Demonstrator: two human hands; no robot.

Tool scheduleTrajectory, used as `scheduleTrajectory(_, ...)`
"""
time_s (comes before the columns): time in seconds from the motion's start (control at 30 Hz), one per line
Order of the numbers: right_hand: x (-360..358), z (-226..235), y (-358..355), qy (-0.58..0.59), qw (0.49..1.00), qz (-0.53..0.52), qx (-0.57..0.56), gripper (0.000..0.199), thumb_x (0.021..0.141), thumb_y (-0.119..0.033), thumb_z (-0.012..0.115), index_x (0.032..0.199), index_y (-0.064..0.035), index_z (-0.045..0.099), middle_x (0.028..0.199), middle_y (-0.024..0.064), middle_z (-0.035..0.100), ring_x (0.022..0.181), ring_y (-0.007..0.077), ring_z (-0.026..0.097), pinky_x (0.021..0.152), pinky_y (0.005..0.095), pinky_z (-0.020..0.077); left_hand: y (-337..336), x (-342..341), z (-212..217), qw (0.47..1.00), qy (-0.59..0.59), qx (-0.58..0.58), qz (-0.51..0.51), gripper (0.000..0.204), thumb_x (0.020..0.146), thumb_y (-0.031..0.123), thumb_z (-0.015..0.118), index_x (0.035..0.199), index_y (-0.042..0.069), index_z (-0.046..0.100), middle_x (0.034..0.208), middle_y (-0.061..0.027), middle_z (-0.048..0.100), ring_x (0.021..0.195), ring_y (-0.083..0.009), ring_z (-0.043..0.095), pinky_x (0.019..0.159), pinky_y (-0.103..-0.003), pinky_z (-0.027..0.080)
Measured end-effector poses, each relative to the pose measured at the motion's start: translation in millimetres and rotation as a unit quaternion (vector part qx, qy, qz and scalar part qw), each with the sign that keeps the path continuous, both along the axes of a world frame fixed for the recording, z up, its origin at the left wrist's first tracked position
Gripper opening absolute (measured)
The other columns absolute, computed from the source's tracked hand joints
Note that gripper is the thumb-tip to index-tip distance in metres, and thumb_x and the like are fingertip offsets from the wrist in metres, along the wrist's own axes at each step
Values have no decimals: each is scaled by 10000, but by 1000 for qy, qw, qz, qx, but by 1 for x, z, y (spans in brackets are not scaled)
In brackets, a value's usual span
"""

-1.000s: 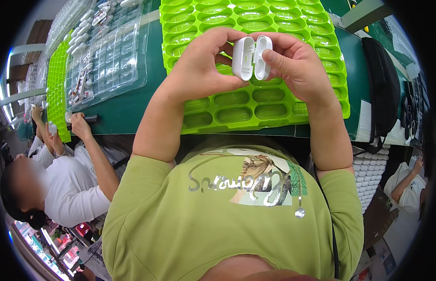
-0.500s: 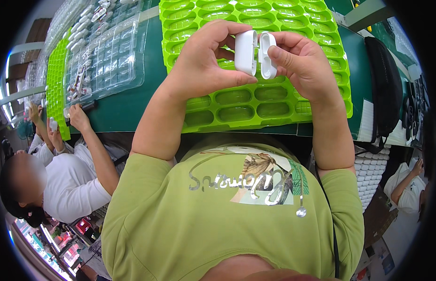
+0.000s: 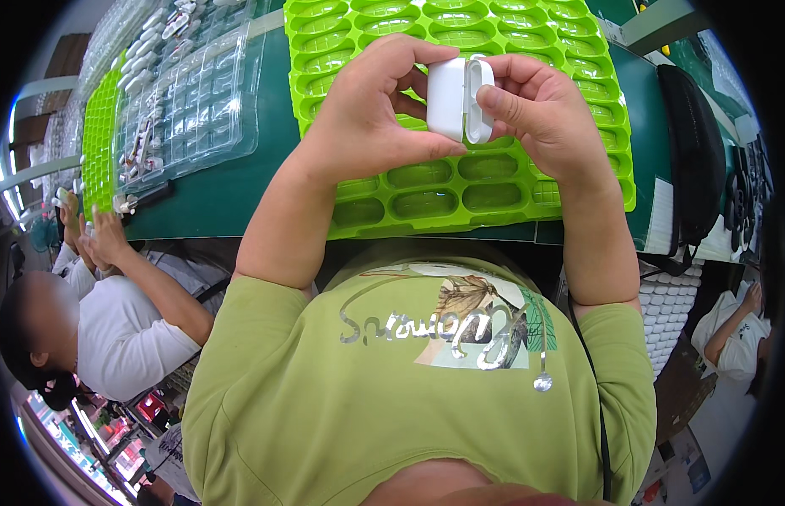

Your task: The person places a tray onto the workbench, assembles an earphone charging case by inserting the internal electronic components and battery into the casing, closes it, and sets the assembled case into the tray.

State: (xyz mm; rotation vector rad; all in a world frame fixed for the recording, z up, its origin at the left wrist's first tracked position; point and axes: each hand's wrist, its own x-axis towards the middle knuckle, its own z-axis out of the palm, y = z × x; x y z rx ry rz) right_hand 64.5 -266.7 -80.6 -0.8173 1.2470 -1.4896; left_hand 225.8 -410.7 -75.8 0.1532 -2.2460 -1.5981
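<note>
Head view: white case (image 3: pixel 458 99) between both grips.

Green worktable (image 3: pixel 240 190), co-worker seated left (image 3: pixel 114 329)

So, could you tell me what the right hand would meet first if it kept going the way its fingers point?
The right hand points leftward; it already touches the white case, then the left hand.

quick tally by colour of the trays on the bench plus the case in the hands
green trays: 2, the big one under the hands and a narrow one far left
clear trays: 1 for sure; more may lie beyond it, too blurred to count
white case: 1, held by left hand and right hand
total: 4
</note>
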Motion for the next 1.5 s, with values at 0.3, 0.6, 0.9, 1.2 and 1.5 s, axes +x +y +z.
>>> scheduleTrajectory(0.3,2,0,0,-4,1000,-3,-2,328,856,-179,711,1092,29,620,911,72,677,780,107,646,654,236,534,2,-1,1,993,-11,110,-31,756,609,-6,859,1260,-13,475,1150,-105,596,1021,-193,629,814,-317,570)
scheduleTrajectory(0.6,7,-3,-2,-43,999,-4,-15,330,874,-188,696,1105,30,606,942,71,668,807,123,647,668,251,541,-3,-2,-2,960,-15,273,-65,732,617,-66,826,1253,-15,466,1189,-135,567,1076,-217,601,850,-343,563)
scheduleTrajectory(0.9,0,-5,1,-105,994,0,-39,320,902,-194,661,1138,15,606,994,50,656,884,118,637,716,276,547,-9,-2,-1,951,-14,304,-60,779,635,-37,813,1324,-15,450,1216,-136,561,1062,-229,605,842,-322,546)
scheduleTrajectory(1.2,1,-5,0,-26,1000,-12,9,294,909,-199,650,1130,-6,628,960,40,666,849,107,634,703,249,539,-7,-1,0,997,4,-70,-24,808,611,2,837,1333,5,476,1298,-81,532,1042,-160,586,831,-297,534)
scheduleTrajectory(1.5,-21,-3,3,369,908,-198,15,354,823,-194,707,1135,-42,634,964,67,677,882,174,639,749,294,503,-23,2,1,990,76,103,67,664,701,-95,727,1310,-66,466,1129,-129,618,1006,-190,627,861,-305,526)
